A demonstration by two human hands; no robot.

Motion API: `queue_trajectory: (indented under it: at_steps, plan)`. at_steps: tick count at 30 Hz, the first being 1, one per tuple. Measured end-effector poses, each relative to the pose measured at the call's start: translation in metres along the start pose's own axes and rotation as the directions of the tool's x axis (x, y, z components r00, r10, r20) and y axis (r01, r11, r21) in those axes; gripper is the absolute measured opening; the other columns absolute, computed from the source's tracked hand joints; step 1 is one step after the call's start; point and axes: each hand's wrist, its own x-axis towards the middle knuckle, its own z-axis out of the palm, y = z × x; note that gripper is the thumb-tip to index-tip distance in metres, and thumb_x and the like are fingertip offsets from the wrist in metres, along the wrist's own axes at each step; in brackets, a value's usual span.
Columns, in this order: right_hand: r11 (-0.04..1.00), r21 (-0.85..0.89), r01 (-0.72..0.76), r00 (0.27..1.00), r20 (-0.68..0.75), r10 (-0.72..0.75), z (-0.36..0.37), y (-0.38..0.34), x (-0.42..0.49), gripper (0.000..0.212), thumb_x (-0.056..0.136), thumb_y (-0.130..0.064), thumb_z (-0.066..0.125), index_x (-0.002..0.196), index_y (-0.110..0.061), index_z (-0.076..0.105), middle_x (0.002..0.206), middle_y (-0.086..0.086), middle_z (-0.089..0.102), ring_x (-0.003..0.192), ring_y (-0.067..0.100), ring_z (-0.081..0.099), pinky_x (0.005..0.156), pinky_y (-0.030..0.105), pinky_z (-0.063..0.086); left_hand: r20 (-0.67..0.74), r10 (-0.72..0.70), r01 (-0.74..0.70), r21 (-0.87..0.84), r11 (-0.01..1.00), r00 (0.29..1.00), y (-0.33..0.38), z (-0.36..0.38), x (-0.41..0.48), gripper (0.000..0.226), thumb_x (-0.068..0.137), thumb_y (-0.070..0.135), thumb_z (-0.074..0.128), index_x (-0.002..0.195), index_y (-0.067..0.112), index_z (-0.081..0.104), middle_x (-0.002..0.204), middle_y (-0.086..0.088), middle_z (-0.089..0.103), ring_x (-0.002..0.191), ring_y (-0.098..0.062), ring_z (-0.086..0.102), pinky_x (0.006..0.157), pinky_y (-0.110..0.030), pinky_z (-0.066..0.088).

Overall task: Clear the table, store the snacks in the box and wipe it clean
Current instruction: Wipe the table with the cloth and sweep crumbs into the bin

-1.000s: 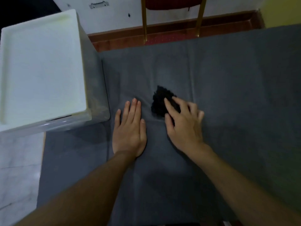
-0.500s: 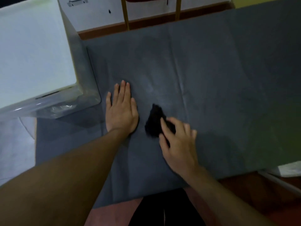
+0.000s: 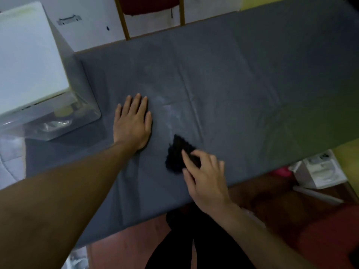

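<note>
A grey cloth covers the table [image 3: 233, 90]. My left hand [image 3: 133, 123] lies flat on it with straight fingers, palm down. To its right, near the table's front edge, my right hand [image 3: 206, 175] holds a small crumpled black rag [image 3: 177, 154] against the cloth, its fingers curled over the rag's near side. A clear plastic box [image 3: 64, 121] with a white lid [image 3: 29, 59] stands on the table's left end; packets show dimly through its wall.
A chair with gold legs and a red seat [image 3: 149, 8] stands behind the table's far edge. White items [image 3: 320, 171] lie on the floor at the right, below the front edge. My dark trousers [image 3: 194, 245] show under the table.
My right hand has dragged the black rag toward the table's front edge. My left hand has stayed flat on the cloth. The view has tilted down, showing the floor and my legs.
</note>
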Motion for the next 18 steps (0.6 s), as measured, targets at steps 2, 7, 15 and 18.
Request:
queue_trajectory:
  at_steps: [2, 7, 15, 18]
  plan:
    - [0.999, -0.004, 0.039, 0.999, -0.005, -0.039, -0.004, 0.020, -0.015, 0.048, 0.093, -0.039, 0.054, 0.140, -0.026, 0.057, 0.126, 0.003, 0.055, 0.104, 0.027, 0.053, 0.081, 0.041, 0.039, 0.043, -0.036, 0.037, -0.036, 0.999, 0.998, 0.005, -0.001, 0.004, 0.056, 0.102, 0.041, 0.028, 0.152, 0.016, 0.027, 0.161, -0.006, 0.022, 0.150, -0.028, 0.011, 0.121, -0.053, 0.008]
    - [0.954, -0.058, -0.296, 0.951, -0.114, 0.288, -0.022, 0.075, 0.049, 0.047, 0.096, -0.035, 0.056, 0.140, -0.021, 0.056, 0.128, 0.012, 0.053, 0.109, 0.034, 0.048, 0.086, 0.045, 0.036, 0.081, -0.051, 0.058, -0.090, 0.994, 0.995, 0.043, 0.001, 0.009, 0.067, 0.098, 0.051, 0.029, 0.154, 0.017, 0.020, 0.162, -0.005, 0.016, 0.151, -0.030, 0.001, 0.121, -0.053, -0.002]
    - [0.985, -0.032, -0.170, 0.984, -0.050, 0.169, -0.021, 0.067, 0.036, 0.048, 0.095, -0.040, 0.049, 0.141, -0.026, 0.054, 0.128, 0.005, 0.052, 0.109, 0.028, 0.048, 0.083, 0.044, 0.038, 0.076, -0.120, 0.124, -0.048, 0.991, 0.990, 0.088, 0.024, 0.020, 0.069, 0.096, 0.058, 0.014, 0.157, 0.028, 0.005, 0.165, 0.006, -0.002, 0.151, -0.023, -0.011, 0.120, -0.052, -0.009]
    - [0.999, -0.034, -0.018, 0.999, -0.038, 0.017, -0.027, 0.090, 0.022, 0.048, 0.095, -0.040, 0.050, 0.139, -0.023, 0.058, 0.125, 0.004, 0.054, 0.107, 0.027, 0.051, 0.081, 0.041, 0.038, 0.081, -0.088, 0.092, -0.053, 0.994, 0.993, 0.089, 0.023, 0.039, 0.072, 0.095, 0.065, 0.014, 0.157, 0.031, 0.002, 0.165, 0.006, -0.006, 0.151, -0.022, -0.013, 0.120, -0.052, -0.011]
